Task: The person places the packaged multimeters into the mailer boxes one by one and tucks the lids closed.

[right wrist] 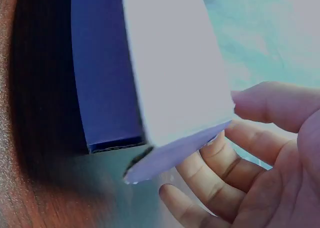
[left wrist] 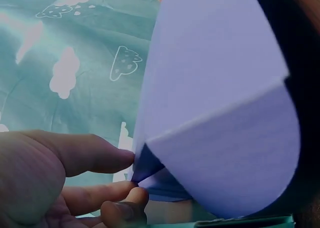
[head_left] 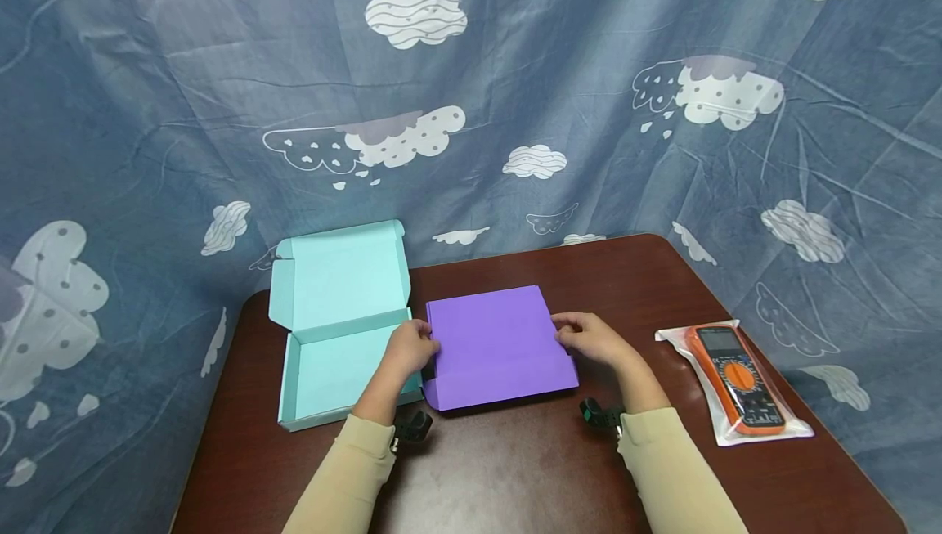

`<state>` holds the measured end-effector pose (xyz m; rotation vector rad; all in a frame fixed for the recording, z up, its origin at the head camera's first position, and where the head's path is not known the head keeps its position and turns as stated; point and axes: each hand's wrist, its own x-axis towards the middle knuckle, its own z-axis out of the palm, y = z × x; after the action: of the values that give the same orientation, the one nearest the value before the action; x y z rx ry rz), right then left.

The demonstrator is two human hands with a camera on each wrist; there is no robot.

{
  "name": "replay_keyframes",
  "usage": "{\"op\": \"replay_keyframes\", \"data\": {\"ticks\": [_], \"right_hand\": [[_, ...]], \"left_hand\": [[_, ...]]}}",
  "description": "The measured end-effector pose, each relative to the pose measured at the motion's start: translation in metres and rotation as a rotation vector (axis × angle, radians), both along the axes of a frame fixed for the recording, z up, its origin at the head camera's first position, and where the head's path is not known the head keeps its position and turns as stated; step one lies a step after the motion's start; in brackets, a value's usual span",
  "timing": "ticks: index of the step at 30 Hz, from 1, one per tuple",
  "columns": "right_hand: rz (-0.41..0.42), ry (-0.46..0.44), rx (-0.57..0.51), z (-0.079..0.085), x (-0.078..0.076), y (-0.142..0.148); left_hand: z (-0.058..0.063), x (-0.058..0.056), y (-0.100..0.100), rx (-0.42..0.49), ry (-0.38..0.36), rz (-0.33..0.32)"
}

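Observation:
A purple cardboard box (head_left: 496, 342) with its lid folded over lies in the middle of the table. My left hand (head_left: 410, 346) pinches its left edge; the left wrist view shows the thumb and a finger (left wrist: 100, 195) meeting at the lid's corner, beside a rounded side flap (left wrist: 240, 153). At the opposite edge my right hand (head_left: 594, 339) holds the lid between thumb (right wrist: 270, 105) and bent fingers. In the right wrist view a gap shows between the lid's front panel (right wrist: 175, 63) and the box's purple wall (right wrist: 102, 68).
Left of the purple box stands an open light-turquoise box (head_left: 346, 280), its lid raised against the cloud-patterned curtain (head_left: 471, 92). An orange multimeter (head_left: 739, 379) in a clear plastic bag lies near the right edge of the dark wooden table (head_left: 508, 468).

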<state>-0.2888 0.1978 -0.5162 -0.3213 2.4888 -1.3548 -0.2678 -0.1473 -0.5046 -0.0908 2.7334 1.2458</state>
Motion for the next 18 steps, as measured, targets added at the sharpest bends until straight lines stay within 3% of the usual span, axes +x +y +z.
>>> {"op": "replay_keyframes", "data": {"ticks": [9, 18], "right_hand": [[-0.057, 0.012, -0.067, -0.008, 0.0, -0.004], [-0.145, -0.004, -0.054, -0.011, 0.0, -0.013]], "left_hand": [[-0.004, 0.0, 0.004, -0.078, 0.029, 0.019], [-0.003, 0.007, 0.012, -0.189, 0.087, 0.062]]}}
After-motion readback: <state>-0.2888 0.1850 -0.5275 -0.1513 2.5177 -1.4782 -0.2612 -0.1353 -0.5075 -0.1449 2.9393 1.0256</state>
